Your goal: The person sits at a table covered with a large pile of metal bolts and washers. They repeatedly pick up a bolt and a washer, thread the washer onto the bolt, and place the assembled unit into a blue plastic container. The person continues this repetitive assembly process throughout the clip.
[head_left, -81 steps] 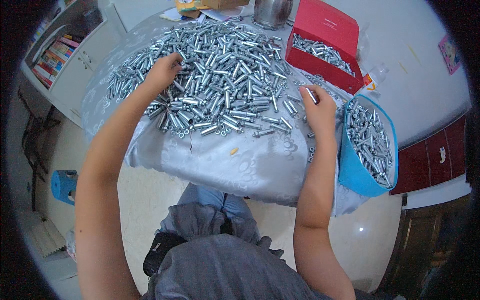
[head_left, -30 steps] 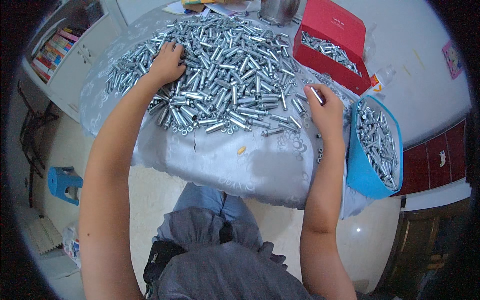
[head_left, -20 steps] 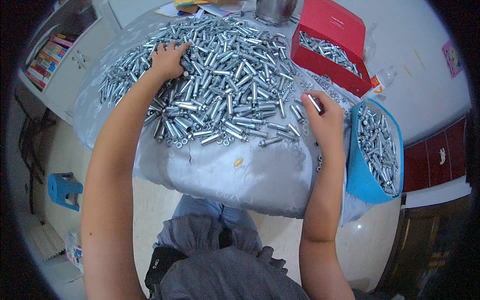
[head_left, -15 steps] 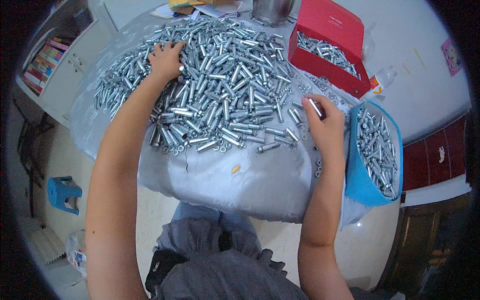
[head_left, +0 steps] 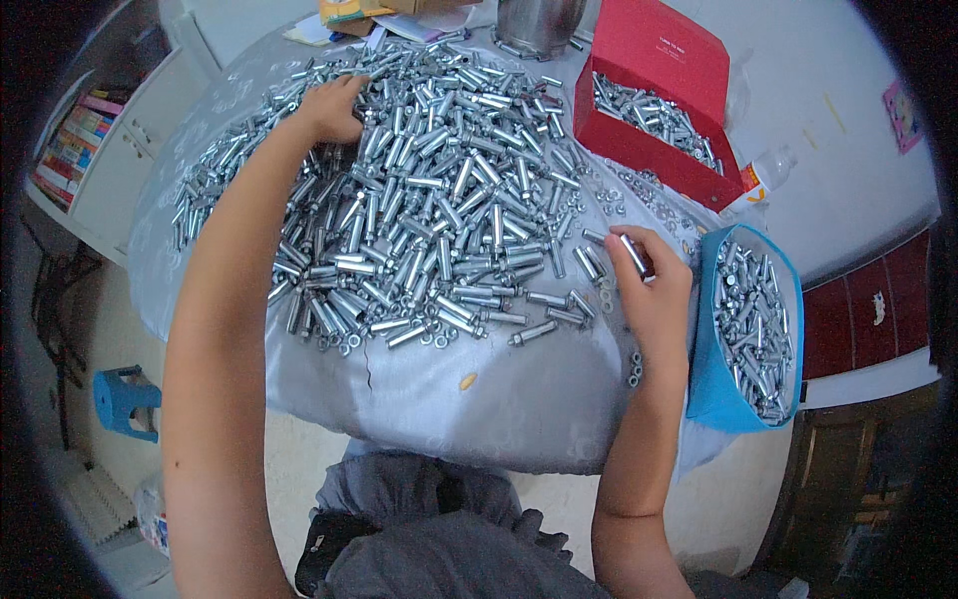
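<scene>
A broad heap of silvery metal expansion bolts (head_left: 439,200) with sleeves and nuts covers much of the cloth-covered table. At the heap's far left, my left hand (head_left: 331,108) reaches in among the bolts. Its fingers are bent and drawn together; the tips are partly hidden, and I cannot make out what they hold. To the right of the heap, my right hand (head_left: 654,285) is closed round an expansion bolt (head_left: 633,255), pinched between thumb and fingers. A few loose bolts (head_left: 591,262) lie just left of that hand.
A blue fabric bin (head_left: 707,374) with bolts stands right of my right forearm. Behind it are an open red box (head_left: 649,150) of bolts and a clear bottle (head_left: 768,170). A metal pot (head_left: 539,25) stands at the back. Several loose nuts (head_left: 635,369) lie near my right wrist.
My left hand's spread fingers have bent and come together among the bolts. The right hand keeps its bolt, turned slightly. The whole view has shifted a little.
</scene>
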A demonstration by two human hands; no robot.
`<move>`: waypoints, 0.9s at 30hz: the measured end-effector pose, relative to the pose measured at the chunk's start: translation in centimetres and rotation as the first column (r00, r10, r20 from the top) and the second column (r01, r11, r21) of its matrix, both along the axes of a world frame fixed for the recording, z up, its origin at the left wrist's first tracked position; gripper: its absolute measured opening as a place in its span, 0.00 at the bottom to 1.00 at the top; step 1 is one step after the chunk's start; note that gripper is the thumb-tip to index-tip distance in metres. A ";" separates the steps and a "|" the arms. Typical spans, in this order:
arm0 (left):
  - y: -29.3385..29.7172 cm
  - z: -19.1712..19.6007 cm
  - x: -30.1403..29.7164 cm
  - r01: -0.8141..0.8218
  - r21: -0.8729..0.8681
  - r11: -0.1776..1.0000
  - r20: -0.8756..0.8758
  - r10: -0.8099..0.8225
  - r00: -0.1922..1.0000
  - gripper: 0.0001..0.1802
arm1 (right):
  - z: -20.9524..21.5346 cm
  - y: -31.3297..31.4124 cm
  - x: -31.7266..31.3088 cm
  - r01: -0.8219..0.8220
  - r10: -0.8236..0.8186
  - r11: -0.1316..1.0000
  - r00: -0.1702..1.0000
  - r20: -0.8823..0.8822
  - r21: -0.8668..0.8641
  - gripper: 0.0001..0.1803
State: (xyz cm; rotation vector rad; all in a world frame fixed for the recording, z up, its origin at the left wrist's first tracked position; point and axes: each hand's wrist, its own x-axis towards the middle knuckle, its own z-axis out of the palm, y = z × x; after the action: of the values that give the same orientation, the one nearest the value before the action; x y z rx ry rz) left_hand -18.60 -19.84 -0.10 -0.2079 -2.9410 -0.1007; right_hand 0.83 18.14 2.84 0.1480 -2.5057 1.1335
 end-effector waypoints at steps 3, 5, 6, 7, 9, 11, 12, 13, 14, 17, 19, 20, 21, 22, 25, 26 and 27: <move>0.4 0.8 -2.5 -0.117 0.224 0.968 0.152 0.084 0.985 0.38 | 0.3 -0.2 0.0 0.017 -0.017 1.000 0.998 0.057 -0.002 0.10; 0.6 0.5 -4.0 -0.141 0.172 0.975 0.095 0.126 0.987 0.36 | 0.1 -0.1 -0.1 -0.001 0.002 1.000 0.998 0.055 -0.012 0.11; 0.9 0.3 -4.7 -0.184 0.243 0.952 0.098 0.165 0.981 0.32 | 0.0 -0.2 -0.2 0.007 -0.006 1.000 0.997 0.072 -0.022 0.11; 1.2 -0.2 -5.1 -0.153 0.262 0.953 0.038 0.149 0.988 0.30 | -0.1 -0.2 -0.2 0.004 -0.003 1.000 0.998 0.064 -0.020 0.11; 1.5 -1.4 -6.0 -0.090 0.293 0.952 -0.082 0.119 0.989 0.25 | -0.2 -0.1 -0.3 -0.004 0.004 1.000 0.999 0.049 -0.016 0.11; 1.4 -1.7 -7.5 -0.049 0.249 0.967 -0.051 0.064 0.997 0.23 | -0.3 -0.1 -0.4 0.004 -0.006 1.000 0.998 0.057 0.024 0.11; 1.2 -1.7 -8.2 -0.029 0.227 0.974 -0.033 0.038 0.999 0.22 | -0.3 0.0 -0.5 0.011 -0.013 0.999 0.998 0.068 0.038 0.11; 1.4 -1.6 -8.5 -0.006 0.201 0.980 -0.015 0.010 1.000 0.21 | -0.3 0.0 -0.5 0.019 -0.023 0.999 0.997 0.080 0.049 0.11; 1.9 -1.6 -8.5 -0.025 0.095 0.995 -0.094 0.034 0.995 0.19 | -0.2 0.0 -0.5 0.018 -0.022 0.999 0.995 0.096 0.039 0.11; 2.8 -2.3 -8.2 0.016 -0.059 0.998 -0.309 -0.034 0.950 0.17 | -0.3 -0.1 -0.5 0.014 -0.017 1.000 0.992 0.125 0.026 0.11; 3.7 -1.9 -7.7 0.008 -0.185 0.983 -0.432 -0.088 0.898 0.11 | -0.5 -0.1 -0.5 0.006 -0.009 1.000 0.992 0.124 0.029 0.11; 3.9 -1.5 -7.4 0.004 -0.278 0.961 -0.476 -0.142 0.868 0.10 | -0.4 -0.1 -0.4 0.002 -0.006 1.000 0.992 0.123 0.031 0.11; 4.2 -1.1 -7.1 -0.006 -0.369 0.930 -0.514 -0.198 0.835 0.09 | -0.4 0.0 -0.2 -0.001 -0.003 0.999 0.993 0.121 0.033 0.11; 4.5 -1.0 -7.1 -0.032 -0.442 0.896 -0.483 -0.208 0.850 0.07 | -0.3 -0.1 -0.2 -0.004 0.000 1.000 0.994 0.114 0.031 0.11; 4.8 -0.6 -6.1 -0.052 -0.479 0.877 -0.377 -0.151 0.914 0.07 | -0.7 0.2 -0.2 -0.036 0.036 0.999 0.999 0.036 -0.010 0.11; 4.3 -1.1 -6.1 -0.068 -0.444 0.893 -0.417 -0.139 0.898 0.06 | -0.6 0.1 -0.1 -0.044 0.045 0.999 0.998 0.049 -0.020 0.11; 3.6 -1.0 -5.8 -0.056 -0.433 0.900 -0.437 -0.155 0.886 0.06 | -0.4 -0.1 0.0 -0.055 0.057 0.998 0.996 0.063 -0.031 0.10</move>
State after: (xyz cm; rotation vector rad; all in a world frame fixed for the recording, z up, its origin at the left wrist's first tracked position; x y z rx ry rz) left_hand -24.37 -16.19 -1.13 -0.3215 -2.4335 0.5360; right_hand 0.80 18.08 2.40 0.1774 -2.5545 1.2140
